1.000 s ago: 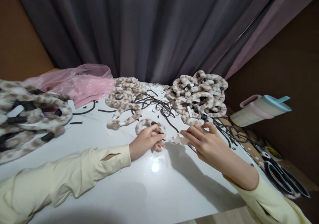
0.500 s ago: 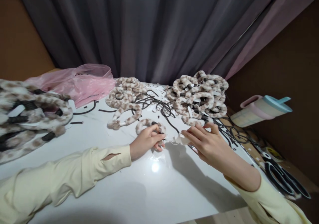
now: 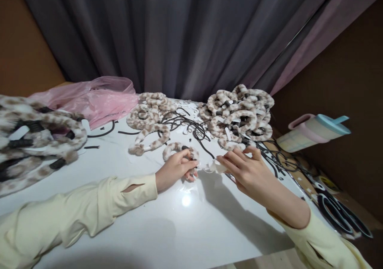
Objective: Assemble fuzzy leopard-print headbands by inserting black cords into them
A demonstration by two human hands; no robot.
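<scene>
On the white table (image 3: 185, 221) my left hand (image 3: 175, 170) pinches one end of a furry leopard-print band (image 3: 176, 147) that curves behind its fingers. My right hand (image 3: 247, 169) is closed in a pinch on a small white strip (image 3: 214, 166) that stretches between the two hands. Both sleeves are pale yellow. What the fingertips press together is too small to make out.
A heap of furry bands (image 3: 239, 115) lies behind my right hand, a smaller heap (image 3: 148, 115) behind the left, a large one (image 3: 32, 141) at far left. Black elastic loops (image 3: 185, 125), a pink plastic bag (image 3: 95, 99), scissors (image 3: 338, 211) and a pink-and-blue jug (image 3: 314, 131) surround them.
Almost nothing: my right hand's fingers shifted slightly on the white strip; my left hand stays put.
</scene>
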